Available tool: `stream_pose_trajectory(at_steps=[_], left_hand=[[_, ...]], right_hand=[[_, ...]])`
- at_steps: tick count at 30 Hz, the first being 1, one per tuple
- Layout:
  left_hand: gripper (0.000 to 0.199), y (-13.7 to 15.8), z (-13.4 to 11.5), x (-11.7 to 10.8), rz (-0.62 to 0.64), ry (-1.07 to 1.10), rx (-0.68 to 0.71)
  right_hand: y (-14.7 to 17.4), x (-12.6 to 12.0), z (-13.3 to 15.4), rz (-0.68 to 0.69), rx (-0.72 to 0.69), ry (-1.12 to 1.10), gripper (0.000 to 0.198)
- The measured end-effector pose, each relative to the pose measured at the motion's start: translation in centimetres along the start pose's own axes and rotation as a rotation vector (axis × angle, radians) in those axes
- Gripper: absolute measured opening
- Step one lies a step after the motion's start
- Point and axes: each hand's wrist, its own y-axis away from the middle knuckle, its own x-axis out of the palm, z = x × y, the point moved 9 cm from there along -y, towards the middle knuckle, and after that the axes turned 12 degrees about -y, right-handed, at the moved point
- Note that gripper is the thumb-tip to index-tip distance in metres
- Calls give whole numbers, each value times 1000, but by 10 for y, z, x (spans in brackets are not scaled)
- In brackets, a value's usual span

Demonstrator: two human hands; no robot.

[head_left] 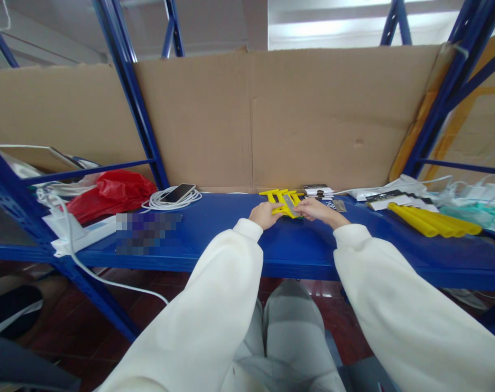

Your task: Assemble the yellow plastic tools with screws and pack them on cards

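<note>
Left hand (266, 216)'s got its fingers pinched on the yellow stuff (290, 204), right there on the blue surface (226, 218) between both hands. Right hand (315, 209) has its fingers curled at the other edge, can't tell from here if they're actually gripping. Yellow tubes (431, 220) lie off to the right; over left there's a phone (179, 193) on a coiled cable (157, 202), then a red bag (116, 189).

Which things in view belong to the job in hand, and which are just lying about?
Job in hand:
Yellow pieces, between the left hand and right hand
Grey strip on them
Yellow tubes, perhaps: matching colour

Apparently lying about:
Phone on coiled white cable
Red bag
</note>
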Motion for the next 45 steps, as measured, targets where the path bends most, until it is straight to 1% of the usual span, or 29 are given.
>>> stream_pose_trajectory(at_steps=[3,6,8,13,18,35,40,45], left_hand=[[46,0,0,-1,-10,18,-3],[46,0,-1,-2,-18,32,4],[45,-1,-2,-3,-24,42,15],[44,-1,-5,-3,-33,51,46],[44,1,-8,-4,-32,51,59],[47,1,-5,-6,-40,13,35],[56,3,-11,-6,-77,-85,101],[52,6,-22,1,-28,-220,203]], right_hand=[[0,-1,1,-13,-12,11,31],[3,0,3,-7,-10,-26,31],[5,2,4,11,1,-77,32],[9,9,4,86,17,-178,41],[8,12,0,104,54,-252,38],[3,15,-8,183,90,-335,41],[5,19,-6,221,58,-335,37],[7,21,-4,243,46,-310,35]])
